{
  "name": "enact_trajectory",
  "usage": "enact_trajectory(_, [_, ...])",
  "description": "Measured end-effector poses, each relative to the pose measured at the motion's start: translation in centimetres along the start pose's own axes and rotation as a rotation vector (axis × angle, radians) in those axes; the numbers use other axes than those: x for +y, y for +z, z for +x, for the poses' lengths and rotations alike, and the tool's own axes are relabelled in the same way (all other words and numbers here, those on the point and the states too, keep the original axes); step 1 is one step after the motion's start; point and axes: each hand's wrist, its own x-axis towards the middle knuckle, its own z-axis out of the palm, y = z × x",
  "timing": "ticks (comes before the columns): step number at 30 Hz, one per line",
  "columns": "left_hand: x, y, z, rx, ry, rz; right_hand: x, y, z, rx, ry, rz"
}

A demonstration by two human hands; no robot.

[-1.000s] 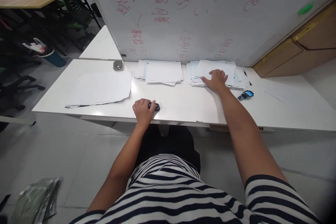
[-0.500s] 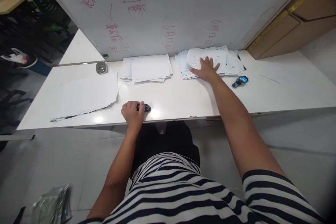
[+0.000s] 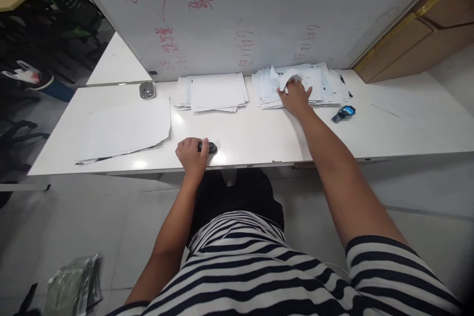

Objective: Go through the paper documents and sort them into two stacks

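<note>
My left hand (image 3: 192, 154) rests near the table's front edge, its fingers wrapped round a small black object with a rounded end (image 3: 212, 147); most of that object is hidden, so its kind is unclear. Farther off to the right, my right hand (image 3: 297, 98) lies on an untidy stack of papers (image 3: 266, 94). Between its thumb and fingers it pinches the top sheet of paper (image 3: 290, 76), which curls up and bends back at the left side. Printed marks show on sheets beneath. A second stack of papers (image 3: 218, 91) sits left of this one.
A blue-screened device with a dark strap (image 3: 343, 113) lies right of my right hand. Large white sheets (image 3: 126, 131) and a small grey box (image 3: 147, 90) are at the left. The whiteboard (image 3: 222, 19) stands along the back edge, with cardboard boxes (image 3: 400, 44) at right.
My right hand has gone from lying spread on the top sheet to pinching it, and the sheet has curled up. The view has shifted slightly; my left hand keeps its hold.
</note>
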Motion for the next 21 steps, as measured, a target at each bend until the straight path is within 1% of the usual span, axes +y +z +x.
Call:
enact_trajectory(4, [0.0, 0.0, 0.0, 0.003, 0.005, -0.013, 0.2, -1.4, -0.1, 0.088, 0.006, 0.002])
enact_trajectory(7, [0.0, 0.0, 0.1, 0.029, 0.013, -0.035, -0.2, -3.3, -1.5, 0.231, -0.066, -0.01])
enact_trajectory(9, [0.1, -0.2, 0.0, 0.083, 0.004, -0.072, -1.3, -4.5, -4.3, 0.34, -0.138, 0.018])
enact_trajectory(11, [0.7, -0.8, -0.5, 0.133, 0.013, -0.168, -3.1, -5.1, -8.9, 0.437, -0.223, 0.07])
enact_trajectory(12, [1.2, -1.3, -0.9, 0.119, 0.037, -0.259, -4.2, -5.1, -11.6, 0.487, -0.266, 0.096])
enact_trajectory(13, [1.8, -2.0, -1.4, 0.069, 0.062, -0.388, -5.4, -4.9, -14.5, 0.52, -0.327, 0.111])
enact_trajectory(14, [2.6, -2.7, -2.0, -0.018, 0.092, -0.543, -6.5, -4.6, -17.3, 0.526, -0.411, 0.119])
enact_trajectory(15, [3.6, -3.5, -2.6, -0.151, 0.098, -0.73, -7.6, -4.2, -19.9, 0.519, -0.509, 0.13])
enact_trajectory(16, [4.6, -4.3, -3.2, -0.267, 0.054, -0.921, -8.7, -3.7, -22.1, 0.495, -0.601, 0.148])
enact_trajectory(17, [5.6, -5.1, -3.7, -0.385, 0.006, -1.065, -9.7, -3.1, -24.0, 0.442, -0.655, 0.167])
enact_trajectory(18, [6.5, -5.7, -4.2, -0.491, -0.043, -1.147, -10.5, -2.5, -25.4, 0.381, -0.677, 0.18])
enact_trajectory(19, [7.4, -6.2, -4.5, -0.562, -0.102, -1.177, -11.3, -1.9, -26.5, 0.308, -0.67, 0.178])
enact_trajectory(21, [8.7, -6.6, -5.0, -0.65, -0.205, -1.14, -12.4, -1.1, -27.6, 0.15, -0.61, 0.144])
